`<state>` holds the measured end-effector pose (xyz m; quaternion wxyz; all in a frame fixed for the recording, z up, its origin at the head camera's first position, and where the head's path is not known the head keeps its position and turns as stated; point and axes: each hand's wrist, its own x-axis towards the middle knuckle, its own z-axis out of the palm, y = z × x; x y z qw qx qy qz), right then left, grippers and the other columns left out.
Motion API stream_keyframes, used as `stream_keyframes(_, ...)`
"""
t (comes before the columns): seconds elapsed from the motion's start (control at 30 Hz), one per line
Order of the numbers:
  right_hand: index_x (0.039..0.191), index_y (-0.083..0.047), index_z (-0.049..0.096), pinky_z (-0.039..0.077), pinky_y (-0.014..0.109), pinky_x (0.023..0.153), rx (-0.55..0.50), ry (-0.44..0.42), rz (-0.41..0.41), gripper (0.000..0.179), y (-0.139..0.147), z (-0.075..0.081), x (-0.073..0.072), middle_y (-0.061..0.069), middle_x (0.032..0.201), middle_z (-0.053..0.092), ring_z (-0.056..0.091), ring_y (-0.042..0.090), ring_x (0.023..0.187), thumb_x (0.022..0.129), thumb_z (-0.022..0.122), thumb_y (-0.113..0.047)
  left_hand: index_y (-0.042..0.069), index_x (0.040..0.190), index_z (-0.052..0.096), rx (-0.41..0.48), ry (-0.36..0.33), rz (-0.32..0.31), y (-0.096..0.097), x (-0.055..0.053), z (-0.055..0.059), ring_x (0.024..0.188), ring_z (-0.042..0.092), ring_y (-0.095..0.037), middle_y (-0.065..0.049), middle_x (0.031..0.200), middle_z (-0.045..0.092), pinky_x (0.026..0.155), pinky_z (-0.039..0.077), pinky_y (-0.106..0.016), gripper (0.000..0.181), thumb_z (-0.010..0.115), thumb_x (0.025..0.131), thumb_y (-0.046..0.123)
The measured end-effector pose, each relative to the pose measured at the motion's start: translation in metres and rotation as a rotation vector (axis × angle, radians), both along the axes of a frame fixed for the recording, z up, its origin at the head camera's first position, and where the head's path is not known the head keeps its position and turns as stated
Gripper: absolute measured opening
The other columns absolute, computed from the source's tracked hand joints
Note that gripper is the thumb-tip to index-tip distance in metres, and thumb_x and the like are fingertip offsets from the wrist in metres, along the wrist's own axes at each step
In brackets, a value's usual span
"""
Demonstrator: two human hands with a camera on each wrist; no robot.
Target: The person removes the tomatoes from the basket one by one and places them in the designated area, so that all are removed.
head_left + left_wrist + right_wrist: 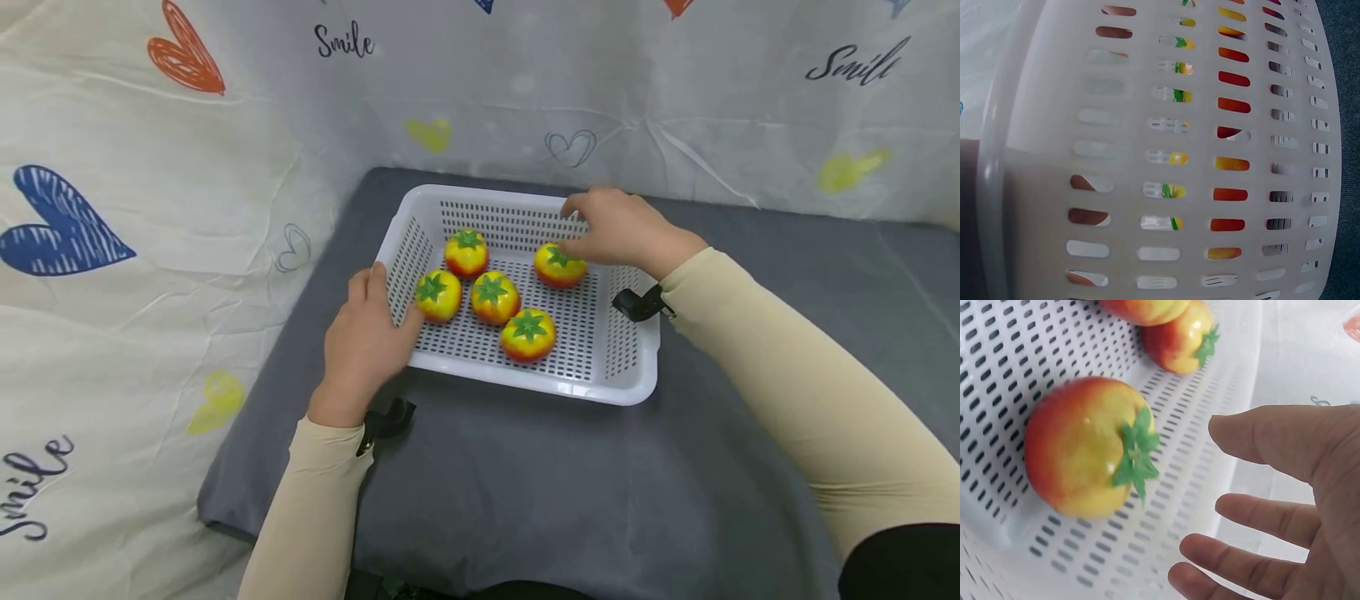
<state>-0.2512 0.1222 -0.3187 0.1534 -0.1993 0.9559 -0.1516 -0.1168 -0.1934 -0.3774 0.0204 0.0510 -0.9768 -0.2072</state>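
A white perforated plastic basket (600,387) holds several yellow-red tomatoes (528,335) with green star-shaped tops. My left hand (367,342) grips the basket at its near left corner, the thumb over the rim close to the leftmost tomato (438,297). In the left wrist view only the slotted basket wall (1197,144) fills the picture, with bits of skin and tomato showing through. Over the far right part of the basket, my right hand (626,229) has its thumb and fingers spread. The right wrist view shows it apart from the nearest tomato (1088,450), holding nothing.
The basket stands on a table with a dark grey cloth (525,475). A pale sheet (465,83) printed with hearts and "Smile" hangs behind the table and along its left side. Black straps (637,304) sit at both wrists.
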Motion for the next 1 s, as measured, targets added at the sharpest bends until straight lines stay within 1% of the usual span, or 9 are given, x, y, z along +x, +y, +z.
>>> stream_keyframes(0.1,0.148,-0.005,0.057,0.048,0.061,0.106,0.012,-0.017,0.008,0.063,-0.003,-0.004,-0.001,0.023,0.144,0.058,0.055,0.041,0.128,0.095,0.071,-0.034,0.0,0.166,0.024,0.001,0.0,0.001,0.001,-0.001,-0.001,0.105,0.061,-0.045,-0.025,0.162,0.033,0.084,0.054,-0.06,0.081,0.047,0.101,0.043)
stream_keyframes(0.33,0.149,-0.005,0.055,0.043,0.061,0.111,0.017,-0.046,0.028,0.067,-0.007,-0.013,-0.002,0.021,0.149,0.057,0.053,0.04,0.132,0.092,0.075,-0.034,0.001,0.166,0.023,-0.002,-0.009,0.002,0.004,-0.003,-0.003,0.105,0.061,-0.044,-0.024,0.163,0.032,0.083,0.054,-0.058,0.081,0.048,0.101,0.043)
stream_keyframes(0.53,0.15,-0.004,0.055,0.044,0.06,0.109,0.022,-0.062,0.046,0.069,-0.01,-0.019,-0.005,0.02,0.147,0.058,0.055,0.038,0.127,0.09,0.077,-0.03,0.001,0.166,0.023,-0.002,-0.001,0.01,0.003,-0.003,-0.005,0.105,0.061,-0.044,-0.024,0.162,0.033,0.084,0.054,-0.059,0.081,0.048,0.1,0.043)
stream_keyframes(0.7,0.15,-0.004,0.055,0.043,0.061,0.111,0.027,-0.083,0.045,0.069,-0.012,-0.021,-0.005,0.02,0.149,0.057,0.055,0.038,0.127,0.088,0.077,-0.026,0.001,0.166,0.024,-0.007,0.006,0.016,0.002,-0.003,-0.006,0.105,0.062,-0.044,-0.024,0.162,0.034,0.083,0.055,-0.059,0.081,0.048,0.1,0.043)
stream_keyframes(1.0,0.15,-0.001,0.055,0.044,0.059,0.11,0.041,-0.1,0.048,0.07,-0.012,-0.026,-0.007,0.022,0.147,0.058,0.055,0.038,0.125,0.088,0.079,-0.024,0.001,0.165,0.025,-0.006,0.015,0.014,0.001,-0.003,-0.003,0.102,0.062,-0.044,-0.024,0.161,0.034,0.081,0.056,-0.057,0.081,0.048,0.1,0.042)
